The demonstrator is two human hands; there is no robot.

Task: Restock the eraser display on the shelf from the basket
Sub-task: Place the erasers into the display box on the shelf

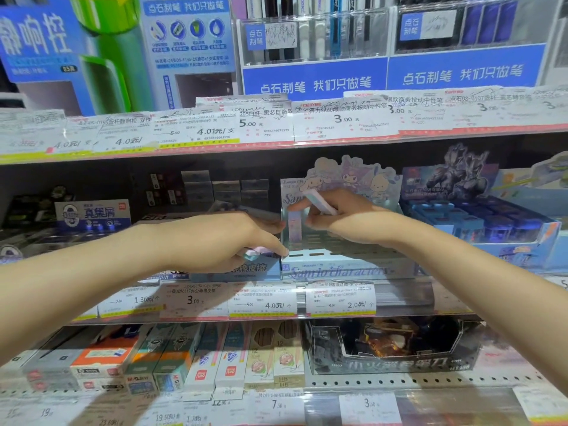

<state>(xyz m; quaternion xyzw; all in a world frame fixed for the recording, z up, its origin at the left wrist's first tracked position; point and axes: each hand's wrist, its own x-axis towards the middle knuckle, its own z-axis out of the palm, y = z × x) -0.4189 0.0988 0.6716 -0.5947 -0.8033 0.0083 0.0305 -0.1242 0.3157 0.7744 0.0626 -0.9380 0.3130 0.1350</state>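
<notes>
Pastel eraser (319, 202) | gripped in right hand (338, 215) fingers | above display box (347, 267)

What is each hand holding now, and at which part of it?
The right hand pinches a pale eraser around its lower end. The left hand grips small pastel erasers under its curled fingers; where exactly is hidden.

We're looking straight into a brightly lit stationery rack, its shelf edges (276, 139) papered with price tags (341, 298), blue pen display stands (313, 76) lined up on top, boxed pencils (276, 358) stacked below, and the middle tier's back in shadow.
</notes>
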